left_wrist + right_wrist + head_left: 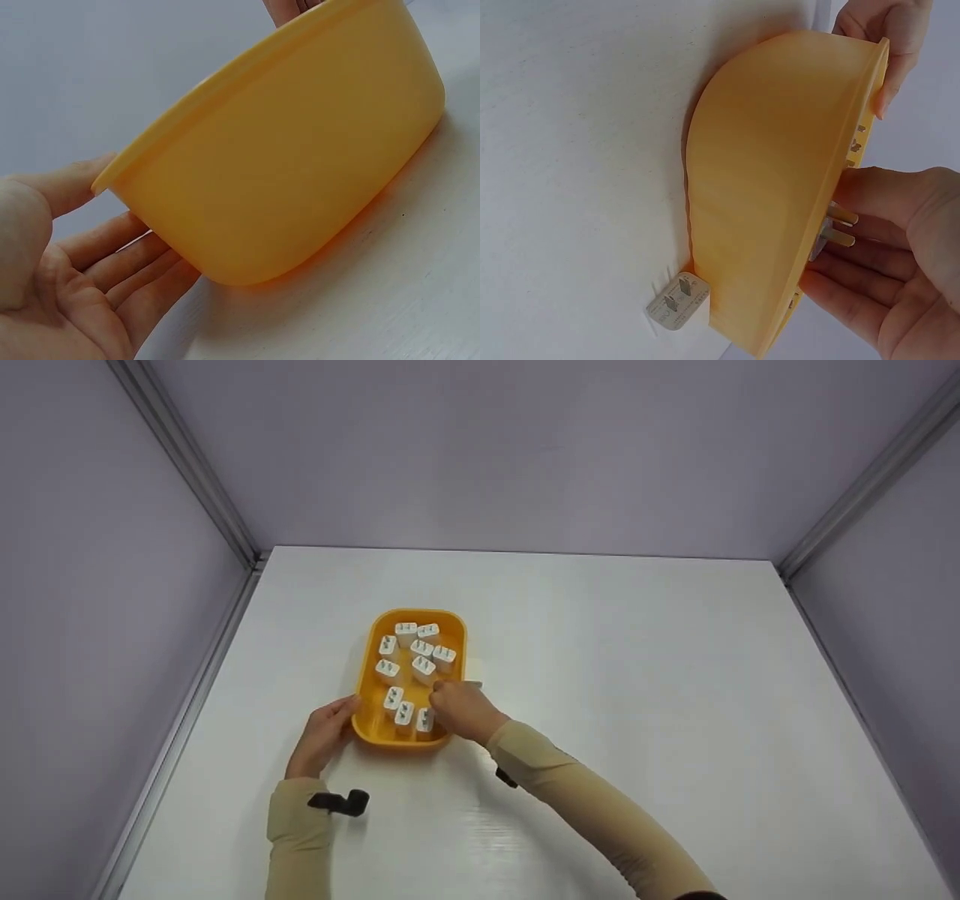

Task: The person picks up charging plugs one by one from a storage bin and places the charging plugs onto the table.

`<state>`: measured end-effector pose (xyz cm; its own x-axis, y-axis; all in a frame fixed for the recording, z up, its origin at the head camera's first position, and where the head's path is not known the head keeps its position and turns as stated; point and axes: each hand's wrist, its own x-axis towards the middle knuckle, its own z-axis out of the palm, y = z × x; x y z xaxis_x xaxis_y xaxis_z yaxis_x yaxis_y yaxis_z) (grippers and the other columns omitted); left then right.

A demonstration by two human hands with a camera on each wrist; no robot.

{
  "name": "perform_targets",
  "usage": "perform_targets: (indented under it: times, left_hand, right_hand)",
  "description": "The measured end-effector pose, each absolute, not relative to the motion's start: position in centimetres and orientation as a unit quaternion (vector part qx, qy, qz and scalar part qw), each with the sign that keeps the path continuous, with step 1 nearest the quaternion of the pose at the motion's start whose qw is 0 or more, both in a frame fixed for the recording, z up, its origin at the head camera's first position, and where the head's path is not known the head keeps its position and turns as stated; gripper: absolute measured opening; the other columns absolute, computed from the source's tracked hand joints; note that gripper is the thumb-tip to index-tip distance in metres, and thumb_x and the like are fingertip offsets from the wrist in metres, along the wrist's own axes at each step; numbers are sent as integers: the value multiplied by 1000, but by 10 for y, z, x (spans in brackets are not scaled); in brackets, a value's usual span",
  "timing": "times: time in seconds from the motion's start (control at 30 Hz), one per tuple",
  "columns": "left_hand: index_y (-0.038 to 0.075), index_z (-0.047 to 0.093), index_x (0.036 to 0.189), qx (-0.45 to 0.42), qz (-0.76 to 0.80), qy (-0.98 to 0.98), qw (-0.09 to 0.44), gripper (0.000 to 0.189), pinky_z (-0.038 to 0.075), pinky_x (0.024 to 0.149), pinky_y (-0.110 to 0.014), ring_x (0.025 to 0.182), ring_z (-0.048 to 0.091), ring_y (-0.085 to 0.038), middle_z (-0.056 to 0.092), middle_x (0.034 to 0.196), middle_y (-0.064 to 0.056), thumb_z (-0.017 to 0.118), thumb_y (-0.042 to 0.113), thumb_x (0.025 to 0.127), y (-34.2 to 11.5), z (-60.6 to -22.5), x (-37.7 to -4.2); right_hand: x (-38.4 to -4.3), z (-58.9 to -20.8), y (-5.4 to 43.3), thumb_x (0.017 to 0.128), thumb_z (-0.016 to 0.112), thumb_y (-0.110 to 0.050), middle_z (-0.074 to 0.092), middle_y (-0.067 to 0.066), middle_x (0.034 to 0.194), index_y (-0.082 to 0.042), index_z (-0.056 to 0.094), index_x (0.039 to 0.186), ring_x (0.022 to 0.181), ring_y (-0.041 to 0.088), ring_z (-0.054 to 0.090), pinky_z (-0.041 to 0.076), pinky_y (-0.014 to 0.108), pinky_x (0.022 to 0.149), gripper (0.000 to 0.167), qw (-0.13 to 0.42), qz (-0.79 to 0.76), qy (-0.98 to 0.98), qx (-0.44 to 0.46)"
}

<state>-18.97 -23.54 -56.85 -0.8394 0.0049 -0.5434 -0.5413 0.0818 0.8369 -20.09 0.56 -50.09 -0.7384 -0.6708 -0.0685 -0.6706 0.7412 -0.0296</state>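
Note:
A deep yellow tray (pixel 417 693) holds several small white charger plugs (pixel 424 666) with their metal prongs upward. My left hand (pixel 322 735) grips its near left side. In the left wrist view that thumb lies at the rim, with the fingers against the outer wall (pixel 285 157). My right hand (pixel 466 711) reaches over the right rim. Between its thumb and fingers in the right wrist view is a charger plug (pixel 820 241), two prongs sticking up and its body mostly hidden by the tray wall.
One more white charger plug (pixel 679 301) lies on the white table (pixel 637 697) against the tray's right outer side; in the head view my right hand partly covers it. Pale walls (pixel 480 457) rise behind and at both sides of the table.

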Motion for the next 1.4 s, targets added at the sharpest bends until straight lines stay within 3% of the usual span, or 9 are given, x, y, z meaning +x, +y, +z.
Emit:
perform_targets:
  times: [0.17,0.47,0.63,0.87,1.07,1.4]
  left_hand:
    - [12,37,149,-196,649,703,213,62,36,118,-36,136,42,-20,39,156,-7,46,47,99,-236,-568,-188]
    - [9,35,149,-179,651,711,197,64,40,115,-34,128,47,-15,39,155,-9,45,47,99,-238,-570,-188]
    - [11,38,148,-185,645,715,197,63,45,110,-29,119,51,-11,42,153,-8,46,49,98,-239,-571,-188]
    - [11,37,149,-190,651,707,200,60,39,115,-36,128,48,-16,41,154,-7,45,45,100,-238,-571,-188]
    - [13,37,149,-195,649,707,203,60,38,116,-35,129,47,-16,40,155,-6,46,46,99,-237,-571,-189]
    - [10,35,149,-187,656,702,203,64,34,118,-37,141,39,-22,35,158,-8,46,47,99,-240,-570,-188]
  right_hand:
    - [-197,-498,9,94,62,-14,72,9,99,-3,71,105,77,20,66,61,31,77,19,18,-38,937,-347]
    - [-195,-497,15,85,66,-8,71,6,90,-2,73,88,71,17,67,60,27,67,10,-122,-38,929,-348]
    - [-196,-497,18,85,67,-5,74,10,105,1,73,88,80,19,69,60,29,74,10,-129,-103,928,-333]
    - [-194,-497,25,85,68,-4,73,13,99,3,71,95,88,23,70,60,32,82,13,-124,-196,930,-287]
    - [-196,-500,30,85,70,-8,71,15,107,3,70,101,97,26,69,58,35,89,19,-141,-242,928,-246]
    - [-201,-510,39,83,73,-11,72,12,104,0,72,97,93,22,71,59,28,83,17,-238,-238,917,-214]
